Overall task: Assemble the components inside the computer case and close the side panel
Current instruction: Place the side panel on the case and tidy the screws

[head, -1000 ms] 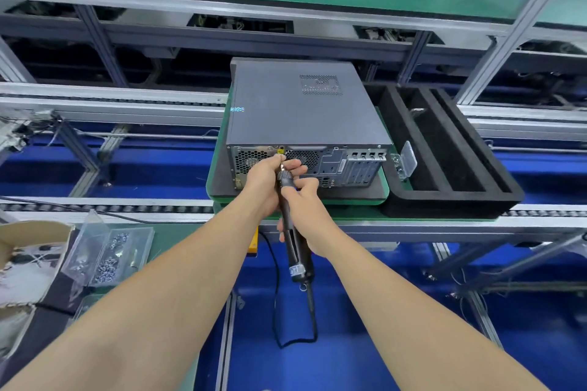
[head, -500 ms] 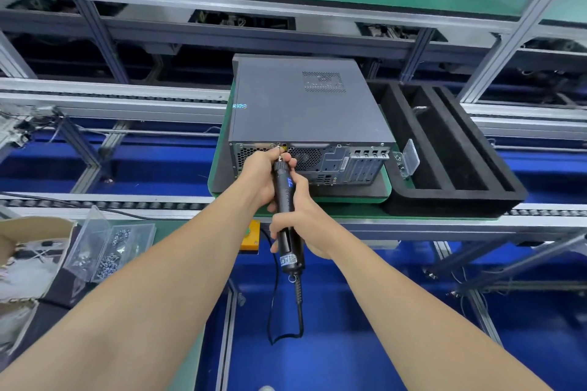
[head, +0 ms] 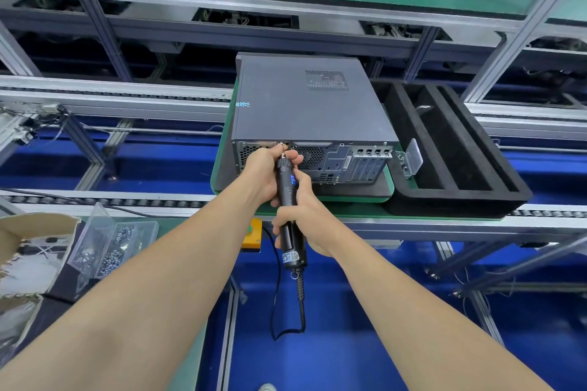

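A grey computer case lies flat on a green pallet, its side panel on top and its rear ports facing me. My right hand grips the body of a black electric screwdriver, whose tip points at the top edge of the case's rear. My left hand curls round the screwdriver's front end, fingers by the bit, right against the rear panel. Whether a screw sits on the bit is hidden by the fingers.
A black foam tray with long slots sits right of the case, a small clear plastic piece at its near left edge. A clear box of screws and a cardboard box stand at the left. A yellow button box hangs below the conveyor rail.
The screwdriver and both hands have shifted up and forward, bringing the tip up to the top edge of the case's rear.
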`<state>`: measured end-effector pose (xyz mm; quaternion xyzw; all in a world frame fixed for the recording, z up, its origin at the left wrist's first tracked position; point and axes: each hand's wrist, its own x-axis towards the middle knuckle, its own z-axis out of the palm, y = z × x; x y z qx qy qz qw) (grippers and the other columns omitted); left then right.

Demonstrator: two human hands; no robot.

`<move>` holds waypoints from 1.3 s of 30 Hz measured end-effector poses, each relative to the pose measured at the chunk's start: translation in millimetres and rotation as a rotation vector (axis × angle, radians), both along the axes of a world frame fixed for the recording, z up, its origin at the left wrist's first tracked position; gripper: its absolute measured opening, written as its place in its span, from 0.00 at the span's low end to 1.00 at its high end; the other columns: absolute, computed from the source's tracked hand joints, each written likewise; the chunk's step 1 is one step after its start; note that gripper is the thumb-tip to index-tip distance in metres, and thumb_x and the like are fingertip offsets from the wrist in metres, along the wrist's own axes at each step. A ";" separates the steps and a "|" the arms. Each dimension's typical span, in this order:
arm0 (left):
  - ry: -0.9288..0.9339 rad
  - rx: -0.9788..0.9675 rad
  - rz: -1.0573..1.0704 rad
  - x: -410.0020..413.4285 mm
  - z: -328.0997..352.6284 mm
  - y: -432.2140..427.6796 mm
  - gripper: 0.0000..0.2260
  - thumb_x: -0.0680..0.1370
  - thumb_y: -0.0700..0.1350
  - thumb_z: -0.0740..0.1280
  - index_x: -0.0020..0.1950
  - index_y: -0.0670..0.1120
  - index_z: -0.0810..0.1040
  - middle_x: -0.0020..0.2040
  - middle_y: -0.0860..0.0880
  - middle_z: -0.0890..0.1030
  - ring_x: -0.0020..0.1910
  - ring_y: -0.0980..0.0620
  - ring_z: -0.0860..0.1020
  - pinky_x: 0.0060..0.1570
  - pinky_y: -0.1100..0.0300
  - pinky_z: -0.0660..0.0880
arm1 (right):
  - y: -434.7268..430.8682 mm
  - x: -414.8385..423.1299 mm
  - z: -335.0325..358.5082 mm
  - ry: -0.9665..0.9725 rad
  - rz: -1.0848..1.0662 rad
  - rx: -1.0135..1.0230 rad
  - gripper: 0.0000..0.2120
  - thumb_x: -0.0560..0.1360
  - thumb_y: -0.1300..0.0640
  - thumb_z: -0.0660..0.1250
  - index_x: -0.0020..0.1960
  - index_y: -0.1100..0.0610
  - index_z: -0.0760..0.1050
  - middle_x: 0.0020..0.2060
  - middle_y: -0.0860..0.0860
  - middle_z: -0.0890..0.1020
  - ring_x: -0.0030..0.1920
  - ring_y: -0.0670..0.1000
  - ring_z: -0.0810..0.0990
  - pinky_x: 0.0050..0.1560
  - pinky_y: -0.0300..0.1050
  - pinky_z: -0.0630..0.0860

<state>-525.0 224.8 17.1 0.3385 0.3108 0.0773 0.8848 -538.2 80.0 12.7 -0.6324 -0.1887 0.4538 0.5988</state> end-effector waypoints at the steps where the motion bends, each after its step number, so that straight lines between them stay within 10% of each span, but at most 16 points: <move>1: 0.008 0.006 -0.009 -0.9 0.3 -0.8 0.09 0.86 0.44 0.59 0.51 0.41 0.75 0.38 0.45 0.85 0.39 0.47 0.86 0.46 0.53 0.79 | 0.1 0.2 0.3 0.004 0.000 0.002 0.52 0.72 0.74 0.68 0.80 0.36 0.48 0.53 0.62 0.72 0.36 0.57 0.81 0.37 0.57 0.83; 27: 0.056 -0.061 0.008 -1.2 10.5 -6.3 0.10 0.84 0.43 0.57 0.47 0.43 0.75 0.37 0.44 0.82 0.43 0.45 0.85 0.38 0.55 0.81 | 2.3 -4.8 21.7 -0.031 -0.087 -0.052 0.44 0.73 0.71 0.71 0.77 0.42 0.54 0.58 0.62 0.74 0.37 0.56 0.79 0.34 0.51 0.81; 39: 0.114 0.034 -0.020 -38.1 -6.7 -15.2 0.08 0.84 0.45 0.60 0.55 0.44 0.78 0.46 0.44 0.86 0.45 0.45 0.84 0.48 0.52 0.81 | 11.0 -31.3 -5.5 0.154 -0.357 -0.043 0.15 0.86 0.50 0.56 0.71 0.38 0.68 0.60 0.63 0.80 0.44 0.61 0.81 0.43 0.61 0.82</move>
